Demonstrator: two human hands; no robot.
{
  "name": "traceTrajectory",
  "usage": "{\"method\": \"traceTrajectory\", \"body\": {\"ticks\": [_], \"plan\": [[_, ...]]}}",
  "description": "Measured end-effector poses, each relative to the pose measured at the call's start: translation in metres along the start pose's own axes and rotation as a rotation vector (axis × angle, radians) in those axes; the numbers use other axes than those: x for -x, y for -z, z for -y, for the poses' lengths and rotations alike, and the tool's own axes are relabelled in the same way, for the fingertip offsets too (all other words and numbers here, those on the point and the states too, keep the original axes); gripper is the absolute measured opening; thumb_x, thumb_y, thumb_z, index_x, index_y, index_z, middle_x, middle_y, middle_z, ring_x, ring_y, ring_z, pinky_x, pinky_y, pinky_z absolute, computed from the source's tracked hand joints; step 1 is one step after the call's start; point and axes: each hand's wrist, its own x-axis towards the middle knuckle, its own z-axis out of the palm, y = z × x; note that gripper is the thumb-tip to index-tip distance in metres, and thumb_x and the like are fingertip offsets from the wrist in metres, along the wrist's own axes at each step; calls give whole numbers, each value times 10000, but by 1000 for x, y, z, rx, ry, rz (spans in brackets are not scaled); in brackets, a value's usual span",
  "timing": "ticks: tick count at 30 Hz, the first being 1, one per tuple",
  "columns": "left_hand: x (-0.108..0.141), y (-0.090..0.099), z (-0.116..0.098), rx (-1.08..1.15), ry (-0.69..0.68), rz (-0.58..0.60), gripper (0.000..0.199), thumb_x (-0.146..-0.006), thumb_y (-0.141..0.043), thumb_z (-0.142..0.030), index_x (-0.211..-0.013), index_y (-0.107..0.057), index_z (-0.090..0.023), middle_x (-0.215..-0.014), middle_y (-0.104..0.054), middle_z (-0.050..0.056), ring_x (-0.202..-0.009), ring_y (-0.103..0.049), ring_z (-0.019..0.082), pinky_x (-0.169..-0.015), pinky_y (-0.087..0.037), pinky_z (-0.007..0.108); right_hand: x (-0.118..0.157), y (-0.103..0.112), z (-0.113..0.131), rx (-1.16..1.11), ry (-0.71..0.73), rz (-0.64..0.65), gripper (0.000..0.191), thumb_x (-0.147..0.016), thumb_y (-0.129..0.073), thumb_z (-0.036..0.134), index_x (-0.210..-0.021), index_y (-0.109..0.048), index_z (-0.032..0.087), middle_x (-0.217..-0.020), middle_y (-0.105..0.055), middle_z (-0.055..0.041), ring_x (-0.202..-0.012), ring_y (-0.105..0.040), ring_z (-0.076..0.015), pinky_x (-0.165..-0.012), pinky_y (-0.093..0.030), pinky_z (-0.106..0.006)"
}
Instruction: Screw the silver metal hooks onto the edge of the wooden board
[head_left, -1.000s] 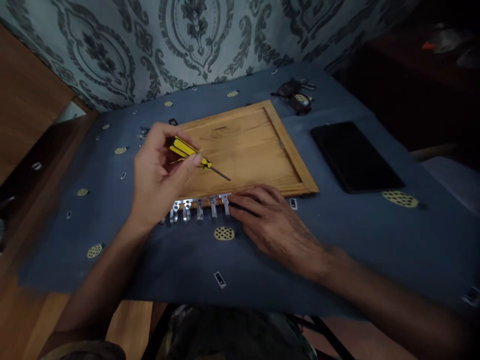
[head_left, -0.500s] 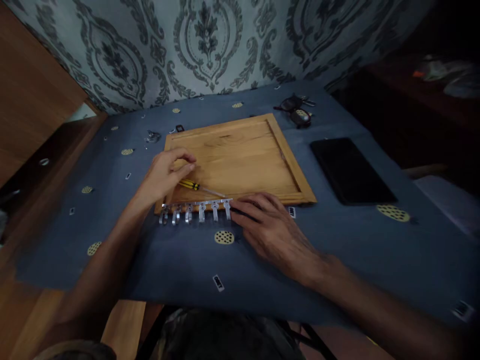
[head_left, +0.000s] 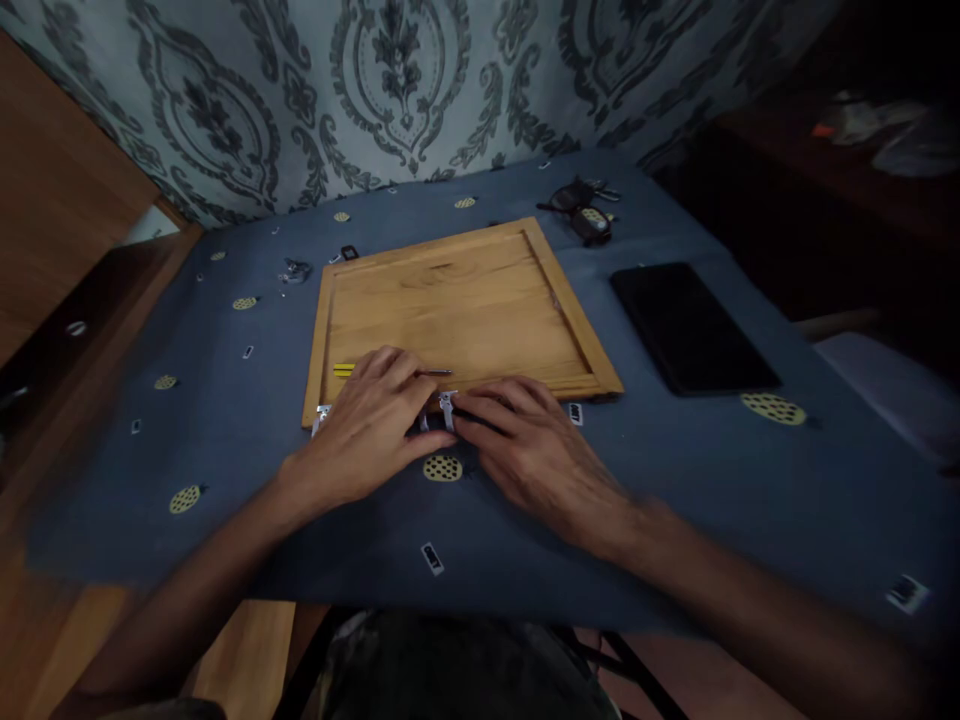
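Note:
A metal hook rail lies along the near edge of a framed wooden board, its hooks pointing towards me. My left hand is laid over the rail's middle, fingers curled at the board's edge and thumb below the hooks. It hides most of the rail. At the right end, my right hand has its bent fingers against the rail and the board's edge. A screwdriver with a yellow and black handle rests on the board, partly behind my left hand.
To the board's right is a black tablet. Eyeglasses lie at the back right. Small metal pieces sit at the back left, near a small black item. A patterned curtain hangs behind the blue tablecloth.
My left hand has moved down and right from above the screwdriver onto the hook rail. The screwdriver has shifted slightly and lies more level. My right hand stays at the rail's end.

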Motion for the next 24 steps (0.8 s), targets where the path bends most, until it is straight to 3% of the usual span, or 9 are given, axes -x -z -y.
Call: {"method": "traceTrajectory", "body": {"ticks": [10, 14, 24], "plan": [[-3, -4, -1, 31, -7, 24, 301, -896, -727, -403, -1020, -680, -133, -1045, -636, 62, -1074, -554, 270, -963, -479, 463, 1, 1, -2, -27, 20, -37, 256, -966, -508, 97, -1074, -734, 153, -1158, -774, -83, -1084, -638, -259, -975, -509, -459], [-2, -5, 1, 39, -16, 17, 334, -898, -723, -413, -1078, -683, -134, -1075, -642, 70, -1085, -559, 276, -960, -479, 466, 2, 4, -8, -73, -7, -94, 303, -976, -497, 102, -1158, -726, 182, -1150, -780, -79, -1061, -655, -240, -957, -525, -459], [-2, -4, 2, 39, -20, 21, 337, -892, -728, -427, -1038, -692, -126, -1054, -654, 73, -1076, -570, 280, -960, -478, 466, 2, 4, -14, -81, -6, -12, 361, -932, -489, 52, -1201, -709, 148, -1210, -764, -103, -1168, -644, -263, -1018, -509, -502]]}}
